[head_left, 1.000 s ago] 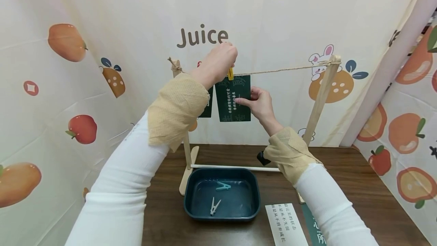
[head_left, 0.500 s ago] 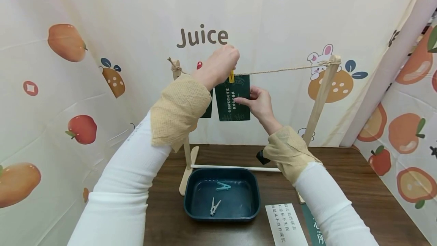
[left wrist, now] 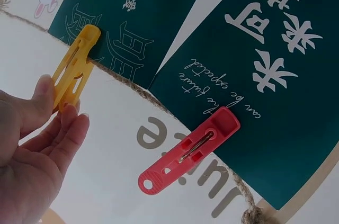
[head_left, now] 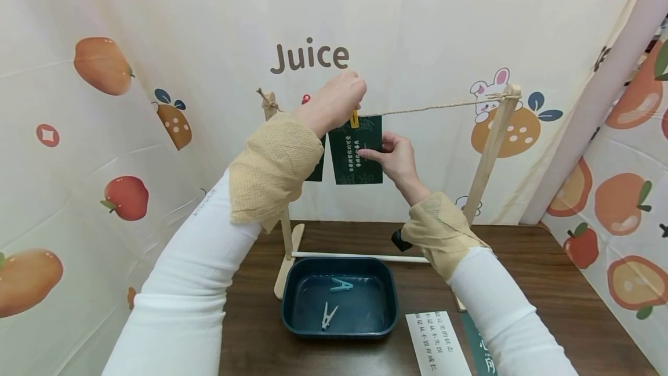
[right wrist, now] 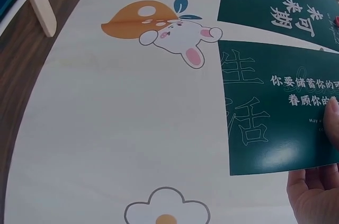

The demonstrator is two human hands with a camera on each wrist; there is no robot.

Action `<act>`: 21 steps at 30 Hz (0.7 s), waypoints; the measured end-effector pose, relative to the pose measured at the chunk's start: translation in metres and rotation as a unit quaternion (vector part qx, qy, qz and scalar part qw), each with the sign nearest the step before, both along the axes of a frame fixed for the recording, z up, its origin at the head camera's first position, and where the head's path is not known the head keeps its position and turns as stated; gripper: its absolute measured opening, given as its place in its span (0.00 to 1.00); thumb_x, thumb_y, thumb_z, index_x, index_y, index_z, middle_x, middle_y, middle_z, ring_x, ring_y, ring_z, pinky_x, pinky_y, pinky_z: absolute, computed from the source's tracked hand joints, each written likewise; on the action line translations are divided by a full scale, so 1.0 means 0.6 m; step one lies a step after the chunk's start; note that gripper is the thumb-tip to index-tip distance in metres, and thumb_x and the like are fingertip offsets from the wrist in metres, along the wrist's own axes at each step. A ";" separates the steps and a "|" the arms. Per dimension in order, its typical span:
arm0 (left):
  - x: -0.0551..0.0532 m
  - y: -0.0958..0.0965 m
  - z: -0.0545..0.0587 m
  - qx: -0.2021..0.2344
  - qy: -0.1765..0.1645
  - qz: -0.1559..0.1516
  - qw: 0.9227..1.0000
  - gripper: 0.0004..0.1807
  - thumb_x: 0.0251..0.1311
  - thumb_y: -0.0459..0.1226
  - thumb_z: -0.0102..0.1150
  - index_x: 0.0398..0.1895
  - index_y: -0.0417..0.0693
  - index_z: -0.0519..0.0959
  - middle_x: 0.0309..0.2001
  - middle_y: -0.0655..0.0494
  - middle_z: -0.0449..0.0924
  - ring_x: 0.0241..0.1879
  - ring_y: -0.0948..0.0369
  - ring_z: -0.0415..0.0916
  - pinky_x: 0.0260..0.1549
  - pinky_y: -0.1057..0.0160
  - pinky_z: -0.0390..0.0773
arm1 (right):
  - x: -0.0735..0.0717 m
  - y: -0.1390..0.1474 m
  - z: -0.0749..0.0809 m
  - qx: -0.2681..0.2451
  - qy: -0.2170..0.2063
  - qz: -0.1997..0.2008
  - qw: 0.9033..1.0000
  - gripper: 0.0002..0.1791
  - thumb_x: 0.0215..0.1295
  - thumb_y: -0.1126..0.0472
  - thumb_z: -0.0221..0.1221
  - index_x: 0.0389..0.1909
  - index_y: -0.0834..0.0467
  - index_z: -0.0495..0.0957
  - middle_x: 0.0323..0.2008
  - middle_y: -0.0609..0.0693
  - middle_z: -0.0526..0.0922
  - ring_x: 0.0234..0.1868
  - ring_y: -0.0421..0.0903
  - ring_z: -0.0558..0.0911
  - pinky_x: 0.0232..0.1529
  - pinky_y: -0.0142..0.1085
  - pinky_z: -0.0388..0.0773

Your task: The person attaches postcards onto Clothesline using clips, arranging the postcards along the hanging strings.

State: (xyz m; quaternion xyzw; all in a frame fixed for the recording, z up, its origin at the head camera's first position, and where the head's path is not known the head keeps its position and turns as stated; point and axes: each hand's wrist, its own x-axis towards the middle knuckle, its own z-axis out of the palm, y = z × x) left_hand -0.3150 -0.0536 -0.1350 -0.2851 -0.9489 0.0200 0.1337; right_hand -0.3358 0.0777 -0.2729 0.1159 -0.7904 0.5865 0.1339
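Note:
My left hand [head_left: 336, 100] pinches the handle end of a yellow clothespin [left wrist: 77, 70] between thumb and fingers. The clothespin's other end lies over the top edge of a dark green card [head_left: 357, 161] and the twine [head_left: 433, 108]. My right hand [head_left: 399, 161] holds that card by its right side, thumb on the printed front and fingers behind. To its left a second green card [left wrist: 265, 75] hangs from the twine under a red clothespin [left wrist: 190, 150]; in the head view my left hand and wrist hide most of it.
Wooden posts [head_left: 490, 155] carry the twine. Below on the table [head_left: 250, 329] stands a dark blue tray [head_left: 339, 332] holding a teal clothespin [head_left: 341, 285] and a white clothespin [head_left: 329, 315]. A white card [head_left: 437, 344] and another green card [head_left: 478, 344] lie at the right, the latter partly under my sleeve.
The yellow clothespin and my left hand have shifted slightly right and down relative to the card's top edge. My right hand keeps its hold with almost no movement.

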 end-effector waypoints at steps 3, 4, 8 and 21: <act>0.001 0.001 0.001 -0.003 -0.013 0.001 1.000 0.11 0.58 0.30 0.53 0.43 0.35 0.75 0.41 0.45 0.71 0.40 0.56 0.69 0.40 0.66 0.71 | -0.001 0.000 -0.001 -0.003 -0.003 0.000 1.000 0.18 0.47 0.60 0.66 0.39 0.63 0.77 0.34 0.58 0.81 0.33 0.45 0.79 0.40 0.36 0.75; 0.002 0.001 0.001 -0.003 -0.017 0.001 1.000 0.11 0.58 0.30 0.53 0.43 0.34 0.75 0.41 0.44 0.71 0.40 0.56 0.69 0.40 0.66 0.71 | -0.001 0.000 -0.001 -0.003 -0.003 -0.001 1.000 0.17 0.47 0.60 0.66 0.39 0.63 0.77 0.34 0.58 0.81 0.33 0.45 0.79 0.39 0.36 0.75; 0.003 0.001 0.002 -0.009 -0.028 -0.003 1.000 0.12 0.59 0.30 0.51 0.44 0.34 0.74 0.43 0.43 0.70 0.41 0.55 0.68 0.41 0.65 0.71 | -0.004 0.000 -0.002 0.002 -0.005 -0.004 1.000 0.17 0.48 0.61 0.66 0.39 0.63 0.77 0.34 0.58 0.81 0.33 0.44 0.79 0.38 0.35 0.76; 0.005 -0.002 -0.002 -0.014 -0.046 0.001 0.999 0.12 0.62 0.31 0.47 0.45 0.33 0.74 0.44 0.42 0.69 0.42 0.55 0.67 0.42 0.65 0.70 | -0.005 0.001 -0.009 0.006 -0.007 0.014 1.000 0.17 0.49 0.60 0.65 0.40 0.63 0.77 0.36 0.57 0.80 0.36 0.46 0.78 0.38 0.36 0.75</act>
